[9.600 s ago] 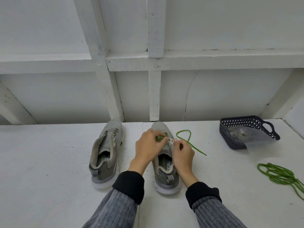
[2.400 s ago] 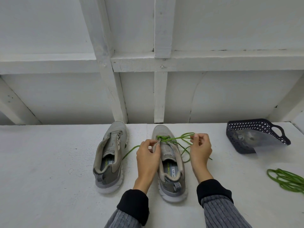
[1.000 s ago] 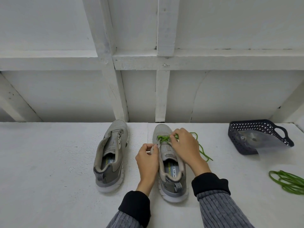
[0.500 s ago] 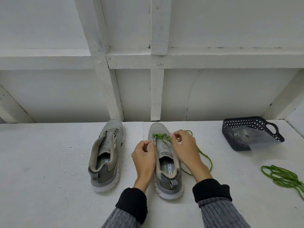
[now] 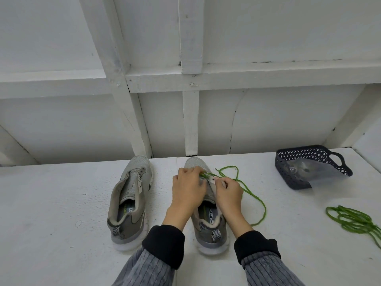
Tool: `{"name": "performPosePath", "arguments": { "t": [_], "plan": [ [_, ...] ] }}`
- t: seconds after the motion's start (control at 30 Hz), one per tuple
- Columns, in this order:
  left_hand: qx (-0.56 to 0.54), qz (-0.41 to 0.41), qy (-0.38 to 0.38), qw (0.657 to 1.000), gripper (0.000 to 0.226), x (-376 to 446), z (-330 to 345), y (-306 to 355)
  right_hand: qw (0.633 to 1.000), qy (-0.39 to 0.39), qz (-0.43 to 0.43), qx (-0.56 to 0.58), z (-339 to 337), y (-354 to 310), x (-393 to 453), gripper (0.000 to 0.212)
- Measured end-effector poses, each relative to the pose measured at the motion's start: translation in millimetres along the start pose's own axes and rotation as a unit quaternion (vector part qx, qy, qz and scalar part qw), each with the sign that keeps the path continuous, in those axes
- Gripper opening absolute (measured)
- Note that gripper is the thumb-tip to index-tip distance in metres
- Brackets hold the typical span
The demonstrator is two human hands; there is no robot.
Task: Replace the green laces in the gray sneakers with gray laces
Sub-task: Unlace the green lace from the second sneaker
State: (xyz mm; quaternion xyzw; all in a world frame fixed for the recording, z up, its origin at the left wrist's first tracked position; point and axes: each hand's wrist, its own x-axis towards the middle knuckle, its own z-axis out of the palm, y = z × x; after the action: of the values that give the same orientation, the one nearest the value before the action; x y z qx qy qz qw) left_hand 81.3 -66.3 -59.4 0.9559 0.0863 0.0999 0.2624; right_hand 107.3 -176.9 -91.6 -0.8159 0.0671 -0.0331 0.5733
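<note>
Pinching thin green lace (image 5: 243,187) with both hands (image 5: 188,187) (image 5: 227,191) at gray mesh sneaker (image 5: 206,221) eyelets, likely to pull it free.

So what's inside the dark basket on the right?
A clear plastic bag lies in the dark basket and sticks out past its open near side. Something pale shows through the plastic, too blurred to identify. The basket's floor under the bag is covered.

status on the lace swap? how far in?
Done: left sneaker shows no lace; a green lace bundle lies at the right. In hand: left hand and right hand work the green lace at the right sneaker's eyelets. Left: both gray laces; none visible, basket contents unclear.
</note>
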Motion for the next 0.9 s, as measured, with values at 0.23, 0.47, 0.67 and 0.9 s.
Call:
{"name": "performPosePath", "arguments": {
  "t": [0.23,0.47,0.67,0.9],
  "plan": [
    [0.043,-0.023,-0.016,0.999,0.032,5,9,-10,1.0,0.019,-0.003,0.01,2,-1,2,0.028],
    [0.037,-0.021,-0.026,0.999,0.013,13,16,-11,0.999,0.032,0.009,0.042,0,1,1,0.027],
    [-0.389,-0.197,0.158,0.886,0.008,7,17,-15,0.998,0.028,0.003,0.054,0,1,-1,0.027],
    [-0.286,-0.121,0.169,0.935,0.017,10,2,-20,0.998,0.031,0.002,0.051,-1,2,-3,0.028]
  ]
}}
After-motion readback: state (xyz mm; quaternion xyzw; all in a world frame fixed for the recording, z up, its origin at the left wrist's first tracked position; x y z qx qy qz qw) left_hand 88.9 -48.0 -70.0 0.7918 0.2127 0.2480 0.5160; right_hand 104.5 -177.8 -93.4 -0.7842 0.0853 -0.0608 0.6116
